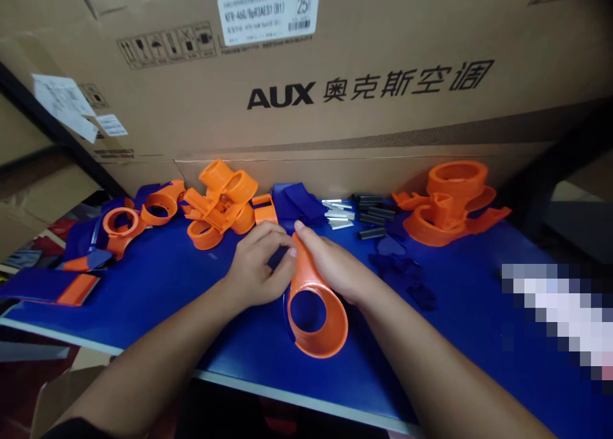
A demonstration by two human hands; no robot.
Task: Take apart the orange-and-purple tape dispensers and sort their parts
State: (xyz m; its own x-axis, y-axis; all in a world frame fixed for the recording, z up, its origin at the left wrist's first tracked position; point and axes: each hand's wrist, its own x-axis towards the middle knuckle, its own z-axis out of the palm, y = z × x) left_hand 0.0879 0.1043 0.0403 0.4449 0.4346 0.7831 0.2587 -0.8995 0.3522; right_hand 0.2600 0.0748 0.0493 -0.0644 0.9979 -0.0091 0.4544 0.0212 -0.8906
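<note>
Silvery strips (341, 214) and black tubes (371, 234) lie beyond; my right hand (335, 260) clasps the orange holder (306, 269) mid-frame — long axis up-down, ring end (335, 337) lowest — my left hand (261, 263) curls its fingers, pinching or not I can't tell.

Workshop-like corner, blue table (177, 279), piles of orange plastic parts (244, 219) on the table, metal strips (340, 215) at the table's back, large AUX carton (364, 36) behind the table.

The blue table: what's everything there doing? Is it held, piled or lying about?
Middle orange piece: held
Left orange-and-blue pieces: lying together
Centre-left orange pieces: heaped
Blue pieces at back: overlapping
Silver strips: loosely bunched
Black tubes: lying sideways
Right orange pieces: stacked
</note>
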